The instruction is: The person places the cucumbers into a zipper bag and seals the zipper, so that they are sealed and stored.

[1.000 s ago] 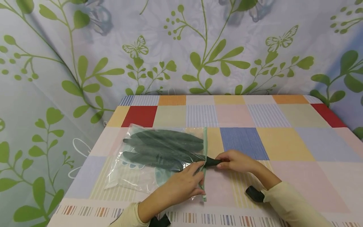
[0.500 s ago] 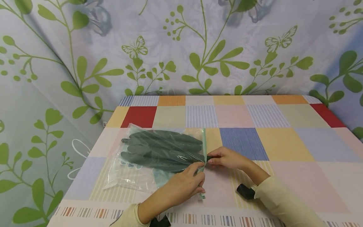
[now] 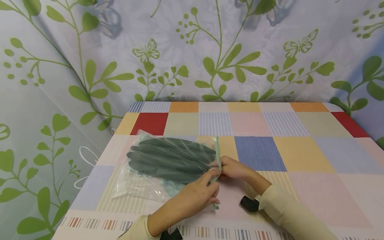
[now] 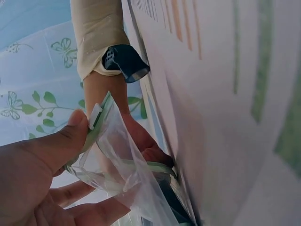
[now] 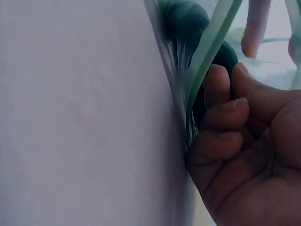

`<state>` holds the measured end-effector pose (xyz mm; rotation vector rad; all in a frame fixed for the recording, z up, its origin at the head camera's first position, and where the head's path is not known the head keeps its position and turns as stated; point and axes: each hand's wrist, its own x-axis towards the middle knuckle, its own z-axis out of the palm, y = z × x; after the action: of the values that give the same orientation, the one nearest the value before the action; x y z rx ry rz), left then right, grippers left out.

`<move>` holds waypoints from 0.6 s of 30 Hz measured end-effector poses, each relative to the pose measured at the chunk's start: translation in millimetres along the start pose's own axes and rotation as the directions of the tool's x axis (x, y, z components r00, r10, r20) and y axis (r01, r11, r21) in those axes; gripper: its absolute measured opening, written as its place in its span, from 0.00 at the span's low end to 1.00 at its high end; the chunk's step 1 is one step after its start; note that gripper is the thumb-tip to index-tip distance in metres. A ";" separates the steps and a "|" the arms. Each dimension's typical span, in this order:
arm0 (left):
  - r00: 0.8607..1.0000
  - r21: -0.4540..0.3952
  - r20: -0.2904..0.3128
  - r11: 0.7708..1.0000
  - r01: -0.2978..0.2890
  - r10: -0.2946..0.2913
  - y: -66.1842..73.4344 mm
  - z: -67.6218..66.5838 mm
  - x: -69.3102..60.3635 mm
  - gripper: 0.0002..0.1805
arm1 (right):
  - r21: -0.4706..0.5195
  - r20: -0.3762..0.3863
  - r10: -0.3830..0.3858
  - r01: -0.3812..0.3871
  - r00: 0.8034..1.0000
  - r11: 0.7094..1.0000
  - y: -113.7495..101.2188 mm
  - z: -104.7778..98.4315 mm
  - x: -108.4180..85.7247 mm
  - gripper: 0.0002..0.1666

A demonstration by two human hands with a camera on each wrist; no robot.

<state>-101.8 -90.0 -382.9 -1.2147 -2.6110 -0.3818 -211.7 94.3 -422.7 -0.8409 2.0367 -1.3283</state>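
Note:
A clear zip bag (image 3: 127, 191) with a pale green rim lies on the table, its mouth to the right. Several long, dark green cucumbers (image 3: 171, 163) lie side by side inside. My left hand (image 3: 193, 193) holds the near part of the rim; in the left wrist view the thumb presses by a white slider (image 4: 95, 116). My right hand (image 3: 232, 168) has its fingertips inside the mouth. In the right wrist view its thumb and fingers pinch the end of a cucumber (image 5: 226, 56) beside the green rim (image 5: 214, 44). The plastic partly covers these fingertips in the head view.
A patchwork-patterned cloth (image 3: 306, 153) covers the table. Behind it hangs a curtain (image 3: 168, 30) printed with leaves and butterflies. Black wrist devices (image 3: 249, 203) sit at both sleeves.
My right hand has moved left, sliding the protruding cucumber end into the bag, and its fingertips have entered the mouth. The left hand has stayed at the rim.

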 end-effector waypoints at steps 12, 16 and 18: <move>0.998 -0.008 0.041 0.998 0.056 -0.056 0.9 4.4 -1.7 0.15 | -0.275 -0.172 0.047 -0.093 0.984 0.957 0.5 1.6 -6.7 0.12; 0.992 -0.018 0.083 0.995 0.095 -0.093 0.8 3.9 -1.0 0.16 | -0.328 -0.165 0.050 -0.102 0.985 0.939 0.9 -2.5 -20.4 0.10; 0.991 -0.016 0.093 0.995 0.098 -0.096 1.1 3.8 -0.5 0.16 | -0.323 -0.142 0.065 -0.108 0.988 0.940 -0.3 -3.6 -28.9 0.10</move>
<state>-101.1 -88.4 -386.4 -1.1403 -2.7587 -0.3806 -195.6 118.1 -417.8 -0.8114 2.4142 -1.0309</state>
